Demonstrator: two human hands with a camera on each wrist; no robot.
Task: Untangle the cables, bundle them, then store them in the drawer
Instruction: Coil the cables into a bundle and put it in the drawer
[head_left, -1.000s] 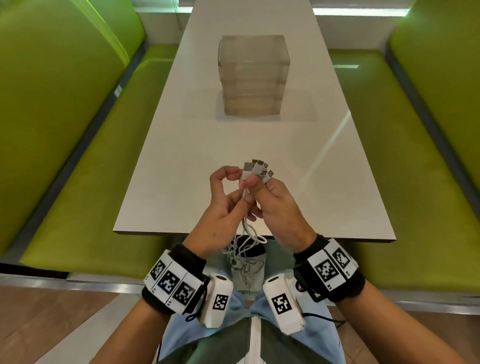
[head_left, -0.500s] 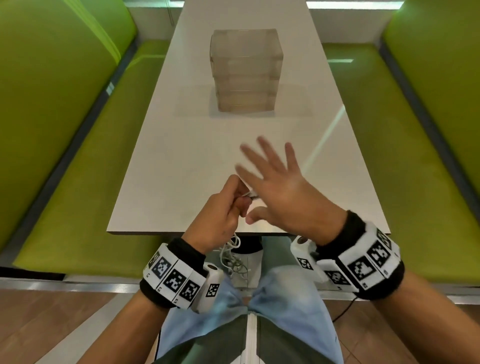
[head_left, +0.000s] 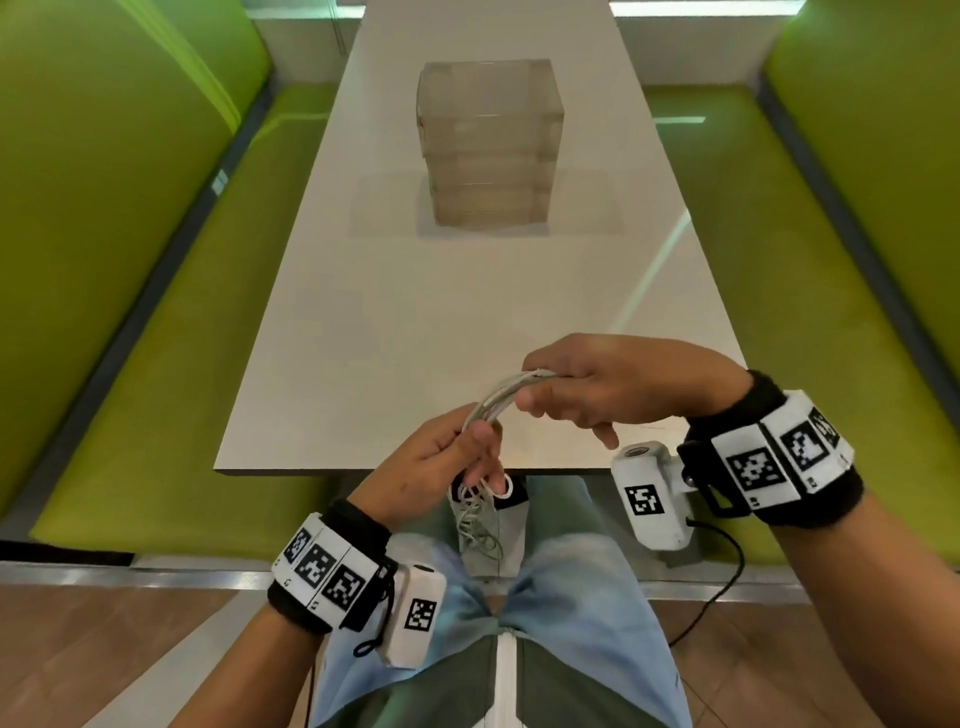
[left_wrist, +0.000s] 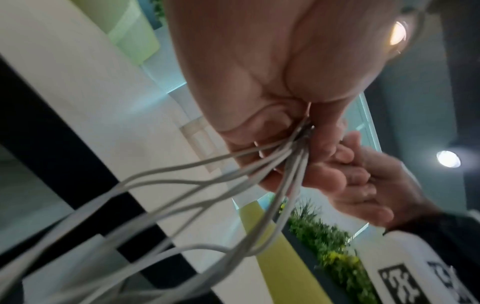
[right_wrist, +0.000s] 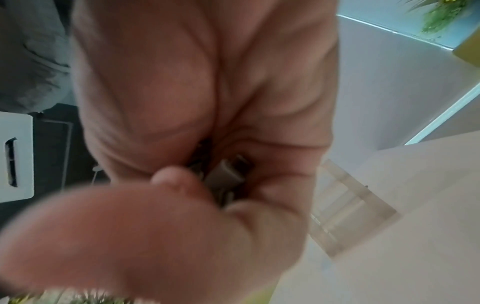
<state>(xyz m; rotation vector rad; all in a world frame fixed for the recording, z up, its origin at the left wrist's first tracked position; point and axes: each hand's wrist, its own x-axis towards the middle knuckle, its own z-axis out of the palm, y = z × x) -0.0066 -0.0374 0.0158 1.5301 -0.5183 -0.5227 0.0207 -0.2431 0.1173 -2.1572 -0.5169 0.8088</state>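
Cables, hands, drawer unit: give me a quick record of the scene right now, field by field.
cables: white bunch, arched between both hands over the table's near edge, loose ends hanging toward the lap
left hand: grips the bunch where the strands fan out below it
right hand: grips the plug ends
drawer unit: clear stack at mid-table, drawers look closed
table: white
stored: not yet, cables held in the hands
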